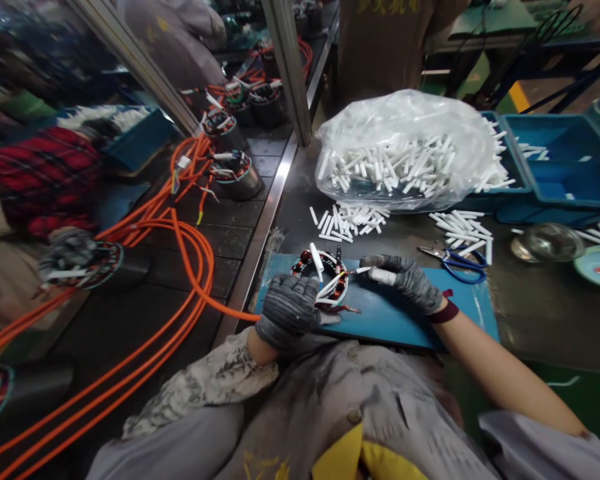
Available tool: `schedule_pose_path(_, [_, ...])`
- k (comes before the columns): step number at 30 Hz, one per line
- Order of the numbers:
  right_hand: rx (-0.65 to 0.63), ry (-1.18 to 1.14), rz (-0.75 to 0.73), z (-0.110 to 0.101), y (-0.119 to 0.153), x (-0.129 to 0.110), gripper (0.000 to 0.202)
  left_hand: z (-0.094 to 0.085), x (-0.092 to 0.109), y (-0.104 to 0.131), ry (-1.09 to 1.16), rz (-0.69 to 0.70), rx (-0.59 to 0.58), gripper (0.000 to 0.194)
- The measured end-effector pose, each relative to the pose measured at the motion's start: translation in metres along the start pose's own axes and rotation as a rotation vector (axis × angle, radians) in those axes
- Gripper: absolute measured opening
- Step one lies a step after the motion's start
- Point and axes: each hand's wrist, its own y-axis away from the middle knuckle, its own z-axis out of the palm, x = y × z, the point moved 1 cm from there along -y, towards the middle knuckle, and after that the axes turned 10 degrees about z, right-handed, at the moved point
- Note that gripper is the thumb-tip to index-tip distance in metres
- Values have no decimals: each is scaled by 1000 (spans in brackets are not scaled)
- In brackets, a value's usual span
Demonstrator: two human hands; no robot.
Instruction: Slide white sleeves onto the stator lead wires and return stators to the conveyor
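A motor stator with copper windings and loose leads lies on a blue mat before me. My left hand, in a grey knit glove, is closed over its near left side; the palm side is hidden. My right hand, gloved alike, pinches a small white sleeve at the end of a lead from the stator. A thicker white sleeve stands up out of the windings. Red-brown lead ends stick out beside my left thumb. An orange cable runs to the stator from the left.
Loose white sleeves lie beyond the mat, under a clear bag full of them. Blue-handled scissors rest at the mat's right. Blue bins, a glass bowl and more stators stand around. A co-worker's gloved hand is at left.
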Motion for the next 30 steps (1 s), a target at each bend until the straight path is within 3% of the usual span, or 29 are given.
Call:
schedule_pose_path(3, [-18,81,-55,-2,0,-7,45,-3,4,6,-3,-80,88,66])
schedule_pose_path(7, [-148,123,-50,4,-7,-16,47,-8,9,4,-44,31,85,43])
schedule_pose_path(13, [-246,328,-105,10,-25,-34,42,-6,5,-11,-49,74,29,64])
schedule_pose_path(16, [-357,287,28,15,-30,-33,47,-6,2,-13,-22,65,-11,66])
schedule_pose_path(20, [-500,24,185,30,-30,-21,66,-8,2,-12,69,55,-156,66])
schedule_pose_path(22, [-476,14,166,31,-26,-20,70,-10,3,-12,100,53,-229,55])
schedule_pose_path(25, [-388,227,53,22,-20,-28,55,-15,4,-16,140,66,-339,48])
schedule_pose_path(27, [-319,370,-31,15,-17,-37,48,-17,4,-20,163,77,-389,52])
schedule_pose_path(30, [-314,493,-36,18,-21,-49,53,-17,6,-25,147,77,-388,64])
